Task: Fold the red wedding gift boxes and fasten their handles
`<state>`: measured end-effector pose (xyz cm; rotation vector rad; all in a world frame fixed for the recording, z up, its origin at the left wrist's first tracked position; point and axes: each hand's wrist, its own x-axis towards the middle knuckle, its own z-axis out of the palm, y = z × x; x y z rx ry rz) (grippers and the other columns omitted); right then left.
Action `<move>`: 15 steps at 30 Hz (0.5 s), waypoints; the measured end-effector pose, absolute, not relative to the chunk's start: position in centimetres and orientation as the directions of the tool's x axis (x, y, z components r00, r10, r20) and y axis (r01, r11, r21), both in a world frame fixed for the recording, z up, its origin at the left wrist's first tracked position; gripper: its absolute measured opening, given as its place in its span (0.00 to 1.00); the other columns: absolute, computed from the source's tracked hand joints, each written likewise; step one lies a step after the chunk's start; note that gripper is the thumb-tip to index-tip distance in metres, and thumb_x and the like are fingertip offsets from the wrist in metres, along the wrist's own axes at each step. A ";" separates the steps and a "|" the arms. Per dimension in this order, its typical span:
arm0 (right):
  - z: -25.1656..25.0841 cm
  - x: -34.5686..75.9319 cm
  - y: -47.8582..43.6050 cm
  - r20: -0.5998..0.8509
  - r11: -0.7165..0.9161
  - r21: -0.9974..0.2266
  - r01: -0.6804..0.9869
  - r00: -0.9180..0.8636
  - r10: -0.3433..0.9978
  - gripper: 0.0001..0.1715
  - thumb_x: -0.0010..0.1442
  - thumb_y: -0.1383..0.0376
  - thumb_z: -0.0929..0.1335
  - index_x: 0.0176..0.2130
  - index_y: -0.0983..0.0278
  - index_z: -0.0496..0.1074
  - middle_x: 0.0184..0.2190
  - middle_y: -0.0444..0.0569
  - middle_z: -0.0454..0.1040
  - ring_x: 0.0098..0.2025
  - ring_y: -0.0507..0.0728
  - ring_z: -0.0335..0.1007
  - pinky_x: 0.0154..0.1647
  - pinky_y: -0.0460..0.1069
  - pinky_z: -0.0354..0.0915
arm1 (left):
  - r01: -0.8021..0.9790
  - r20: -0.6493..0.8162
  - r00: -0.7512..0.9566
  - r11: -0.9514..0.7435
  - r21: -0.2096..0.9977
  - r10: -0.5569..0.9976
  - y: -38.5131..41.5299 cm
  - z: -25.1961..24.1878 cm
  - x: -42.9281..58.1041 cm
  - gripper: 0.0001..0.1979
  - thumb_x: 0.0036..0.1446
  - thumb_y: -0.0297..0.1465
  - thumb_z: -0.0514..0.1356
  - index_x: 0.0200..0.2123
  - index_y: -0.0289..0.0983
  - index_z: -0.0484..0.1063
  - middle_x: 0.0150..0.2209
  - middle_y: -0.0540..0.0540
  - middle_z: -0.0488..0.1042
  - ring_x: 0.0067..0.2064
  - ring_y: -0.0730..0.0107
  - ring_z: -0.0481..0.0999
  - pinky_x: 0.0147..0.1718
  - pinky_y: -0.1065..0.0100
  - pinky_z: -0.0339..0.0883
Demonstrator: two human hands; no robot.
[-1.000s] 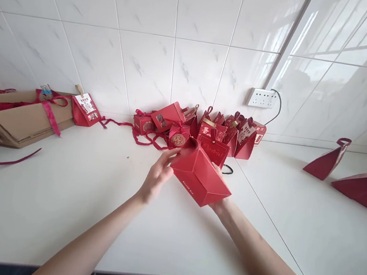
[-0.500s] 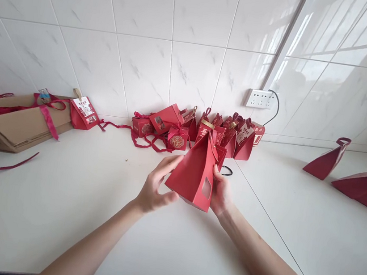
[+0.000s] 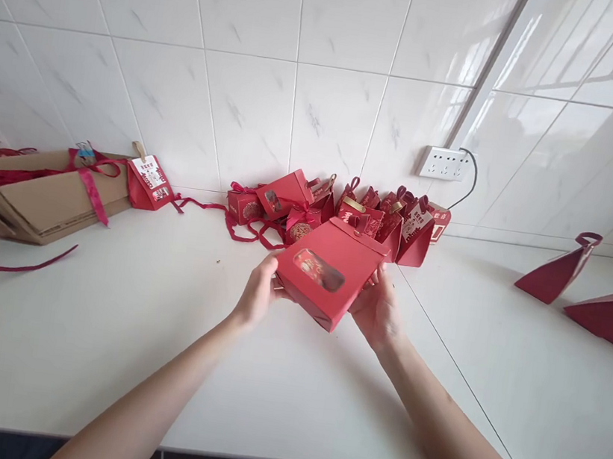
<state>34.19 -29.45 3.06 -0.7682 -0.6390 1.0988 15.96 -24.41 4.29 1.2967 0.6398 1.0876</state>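
Observation:
Above the middle of the white table I hold a red gift box (image 3: 356, 255), tilted, with a clear oval-ended window facing me and its folded top edge pointing away. My left hand (image 3: 258, 291) is closed around its left edge, the thumb on the near face and the fingers underneath. At the lower right edge, my right hand (image 3: 380, 307) grips it too, thumb on the side and fingers below. Behind it stands a cluster of red gift boxes (image 3: 415, 236), partly hidden by the held one.
On the left a cardboard box (image 3: 61, 205) holds red ribbons, with a tagged red box (image 3: 148, 186) beside it. A loose ribbon strip (image 3: 24, 270) lies nearby. Red peaked boxes (image 3: 555, 270) stand at the right. A power strip (image 3: 446, 163) is on the tiled wall.
The red gift box has turned from its narrow side to its broad windowed face and tipped back. My left hand has closed onto its edge. The view has shifted slightly.

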 end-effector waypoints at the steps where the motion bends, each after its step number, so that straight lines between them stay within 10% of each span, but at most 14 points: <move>1: 3.2 34.2 -29.5 0.091 0.259 -0.813 -0.522 0.325 0.941 0.23 0.51 0.45 0.70 0.38 0.58 0.70 0.36 0.47 0.78 0.39 0.61 0.74 0.34 0.53 0.72 | -0.308 0.084 0.403 0.048 0.950 0.911 -24.3 4.5 16.0 0.23 0.56 0.46 0.50 0.45 0.37 0.69 0.40 0.42 0.72 0.36 0.64 0.74 0.29 0.64 0.74; 8: 4.0 35.8 -29.6 0.218 0.443 -0.842 -0.308 0.557 0.801 0.20 0.49 0.52 0.73 0.23 0.61 0.63 0.20 0.39 0.61 0.21 0.49 0.60 0.26 0.47 0.64 | -0.426 -0.246 0.499 0.483 0.765 0.831 -24.3 5.6 16.1 0.16 0.57 0.41 0.49 0.34 0.34 0.68 0.26 0.46 0.69 0.23 0.72 0.69 0.20 0.73 0.71; 12: 3.1 37.3 -29.2 0.465 0.379 -0.882 0.281 0.657 0.594 0.16 0.52 0.52 0.69 0.33 0.60 0.64 0.35 0.47 0.68 0.37 0.56 0.67 0.39 0.53 0.66 | -0.519 -0.183 0.471 0.439 0.733 0.863 -24.1 5.9 15.6 0.19 0.56 0.43 0.50 0.35 0.32 0.70 0.30 0.41 0.73 0.28 0.69 0.73 0.27 0.71 0.75; 15: 1.6 37.7 -28.4 0.542 0.266 -0.821 0.505 0.546 0.639 0.34 0.46 0.52 0.72 0.48 0.61 0.59 0.53 0.58 0.63 0.54 0.64 0.62 0.50 0.59 0.63 | -0.646 0.008 0.361 0.243 0.723 0.933 -23.4 6.1 15.1 0.20 0.54 0.42 0.51 0.41 0.34 0.70 0.40 0.39 0.76 0.39 0.63 0.76 0.39 0.64 0.77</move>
